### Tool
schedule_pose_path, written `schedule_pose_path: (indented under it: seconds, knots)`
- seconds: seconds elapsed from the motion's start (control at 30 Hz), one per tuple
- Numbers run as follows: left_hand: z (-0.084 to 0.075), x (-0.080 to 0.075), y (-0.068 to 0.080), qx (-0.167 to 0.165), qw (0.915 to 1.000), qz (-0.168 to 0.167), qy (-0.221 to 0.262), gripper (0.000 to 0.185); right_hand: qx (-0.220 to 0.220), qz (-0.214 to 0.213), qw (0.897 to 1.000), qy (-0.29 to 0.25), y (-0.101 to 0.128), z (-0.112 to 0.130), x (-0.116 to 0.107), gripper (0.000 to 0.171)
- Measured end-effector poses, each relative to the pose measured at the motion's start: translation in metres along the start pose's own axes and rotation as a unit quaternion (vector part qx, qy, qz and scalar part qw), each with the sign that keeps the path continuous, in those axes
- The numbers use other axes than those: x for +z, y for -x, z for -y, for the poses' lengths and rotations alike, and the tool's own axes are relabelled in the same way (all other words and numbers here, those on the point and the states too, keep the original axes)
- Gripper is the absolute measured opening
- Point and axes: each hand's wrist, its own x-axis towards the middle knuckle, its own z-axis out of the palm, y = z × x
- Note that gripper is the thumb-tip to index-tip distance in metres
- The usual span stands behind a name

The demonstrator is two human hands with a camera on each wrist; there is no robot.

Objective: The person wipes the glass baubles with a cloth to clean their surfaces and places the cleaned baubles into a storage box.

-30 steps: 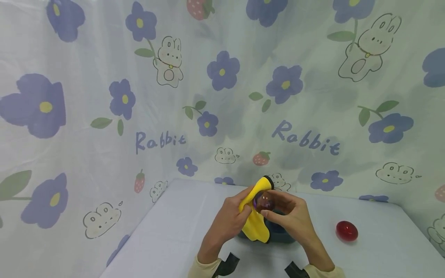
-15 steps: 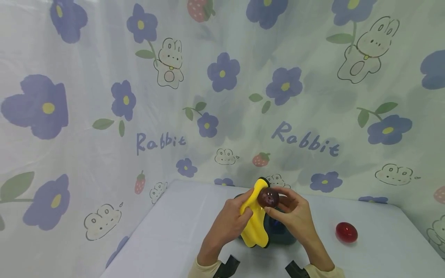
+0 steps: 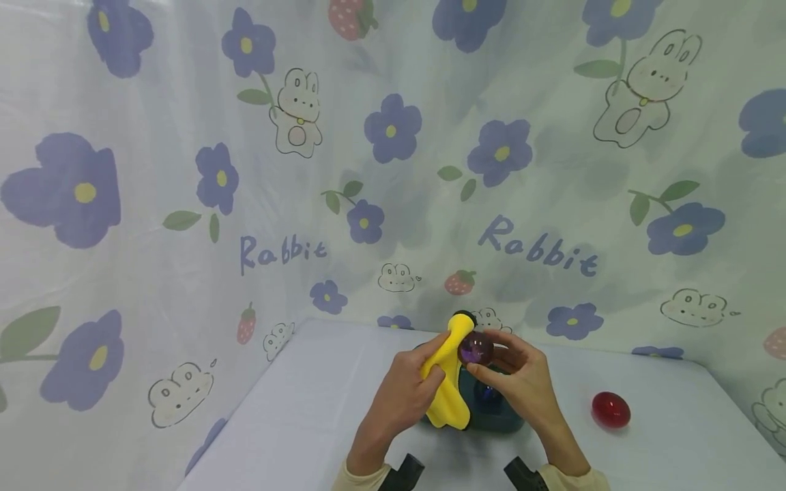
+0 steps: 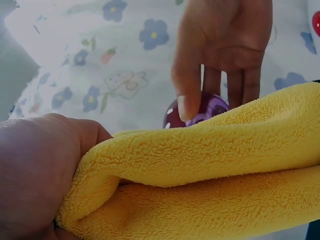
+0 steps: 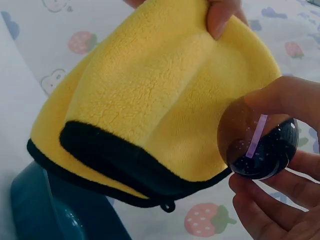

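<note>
My left hand [image 3: 402,392] grips a folded yellow cloth [image 3: 447,382] with a black edge, held up above the table; the cloth [image 4: 200,185] fills the left wrist view. My right hand [image 3: 512,382] pinches a dark purple glassy ball [image 3: 475,348] between thumb and fingers, right against the cloth's upper end. In the right wrist view the ball [image 5: 257,145] sits beside the yellow cloth [image 5: 150,95]. Below both hands stands a dark teal bowl [image 3: 497,412], partly hidden by them.
A red egg-shaped ball [image 3: 610,409] lies on the white table [image 3: 295,423] to the right of my hands. A curtain printed with flowers and rabbits [image 3: 393,170] closes the table in at the back and both sides.
The ball has turned a little in my right fingers and shifted slightly along the cloth's top. Both hands stay in about the same place above the bowl.
</note>
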Motion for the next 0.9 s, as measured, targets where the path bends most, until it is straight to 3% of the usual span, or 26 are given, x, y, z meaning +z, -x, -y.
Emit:
schedule_pose_path:
  seconds: [0.2, 0.53, 0.9]
  knots:
    - [-0.0005, 0.0001, 0.0004, 0.018, 0.9997, -0.015, 0.007, 0.054, -0.014, 0.024, 0.999, 0.023, 0.0007, -0.0031, 0.0013, 0.055]
    - [0.0026, -0.0001, -0.0015, 0.03, 0.9995, -0.012, -0.005, 0.05, -0.039, 0.071, 0.995, 0.059, 0.0034, -0.002, 0.0055, 0.05]
    - [0.0078, -0.005, -0.0035, 0.021, 0.9996, 0.013, 0.014, 0.051, -0.075, 0.098, 0.992, -0.003, 0.0056, 0.0034, 0.0055, 0.047]
